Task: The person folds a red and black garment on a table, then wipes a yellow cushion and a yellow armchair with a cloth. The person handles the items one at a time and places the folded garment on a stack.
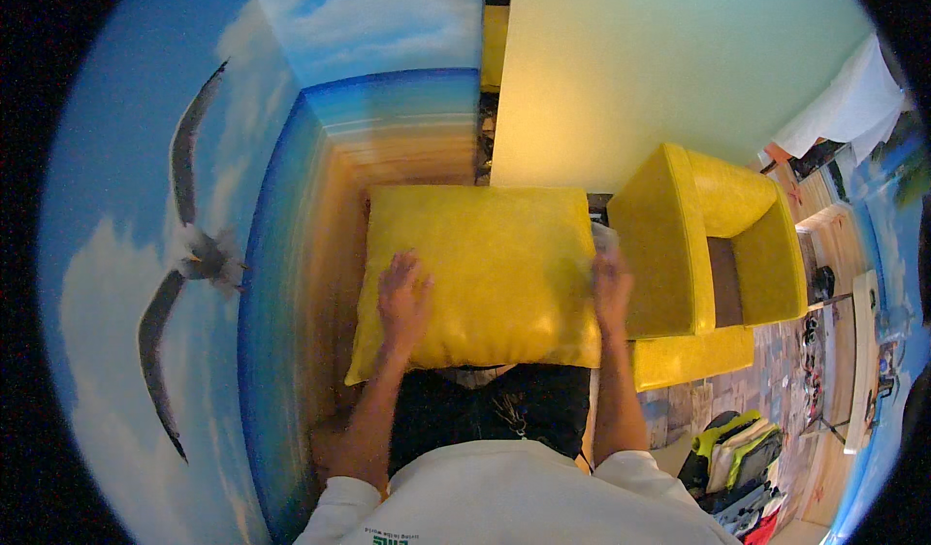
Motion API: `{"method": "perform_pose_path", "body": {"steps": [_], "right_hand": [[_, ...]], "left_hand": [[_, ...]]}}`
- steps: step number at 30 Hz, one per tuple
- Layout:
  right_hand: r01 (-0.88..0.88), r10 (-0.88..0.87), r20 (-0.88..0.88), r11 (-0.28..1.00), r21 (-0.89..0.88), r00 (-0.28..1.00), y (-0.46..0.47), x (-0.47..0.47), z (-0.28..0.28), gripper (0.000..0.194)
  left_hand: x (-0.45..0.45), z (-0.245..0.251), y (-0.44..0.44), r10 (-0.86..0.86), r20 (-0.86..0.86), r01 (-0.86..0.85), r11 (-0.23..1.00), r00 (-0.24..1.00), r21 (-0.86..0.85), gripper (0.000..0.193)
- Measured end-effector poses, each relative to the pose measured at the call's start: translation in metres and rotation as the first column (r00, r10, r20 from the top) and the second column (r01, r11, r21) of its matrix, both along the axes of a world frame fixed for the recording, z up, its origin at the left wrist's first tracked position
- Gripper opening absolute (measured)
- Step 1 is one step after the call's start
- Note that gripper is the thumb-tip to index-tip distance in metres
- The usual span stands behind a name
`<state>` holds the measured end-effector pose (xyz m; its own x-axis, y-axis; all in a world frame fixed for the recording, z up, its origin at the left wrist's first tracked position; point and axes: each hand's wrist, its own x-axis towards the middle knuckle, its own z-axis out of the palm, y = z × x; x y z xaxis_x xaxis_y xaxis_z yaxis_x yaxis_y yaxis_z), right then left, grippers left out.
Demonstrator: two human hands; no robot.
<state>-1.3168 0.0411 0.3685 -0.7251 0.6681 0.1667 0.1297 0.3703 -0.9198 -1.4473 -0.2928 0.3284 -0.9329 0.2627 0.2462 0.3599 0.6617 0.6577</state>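
A yellow cushion [480, 254], smooth and leather-like, lies flat before me, its near edge by my dark clothing. Over its left part is my left hand [406, 298], fingers spread and blurred, with nothing in them. I cannot tell whether they press on the surface. At the cushion's right edge my right hand [612, 287] has its fingers curled. A pale item [604, 238] shows at those fingertips, perhaps a cloth or wipe, too blurred to name surely.
To the right stands a yellow upholstered armchair-like seat [654, 254] with a yellow base block [694, 359]. A beach mural with a gull [207, 258] covers the left wall. A pale panel [654, 72] rises behind. Folded clothes [734, 454] are stacked at lower right.
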Motion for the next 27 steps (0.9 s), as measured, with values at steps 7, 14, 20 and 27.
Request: {"method": "perform_pose_path", "body": {"steps": [7, 14, 20, 27], "right_hand": [[-0.452, 0.374, 0.265, 0.612, 0.649, 0.889, -0.173, -0.038, -0.033, 0.057], [-0.225, -0.011, 0.329, 0.707, 0.671, 0.944, -0.100, -0.059, -0.030, 0.056], [-0.088, -0.193, 0.411, 0.814, 0.574, 0.891, -0.034, -0.010, -0.046, 0.055], [0.057, -0.282, 0.628, 0.934, 0.353, 0.725, -0.042, 0.119, -0.071, 0.059]], "left_hand": [[0.036, -0.018, 0.014, -0.050, -0.226, -0.007, 0.969, 0.973, -0.246, 0.039], [0.033, -0.010, 0.031, -0.013, -0.210, -0.071, 0.919, 0.978, -0.387, 0.040], [0.029, -0.021, 0.032, 0.006, -0.246, -0.100, 0.923, 0.969, -0.373, 0.043], [0.049, 0.021, 0.157, -0.356, -0.158, 0.262, 0.867, 0.921, -0.425, 0.043]]}}
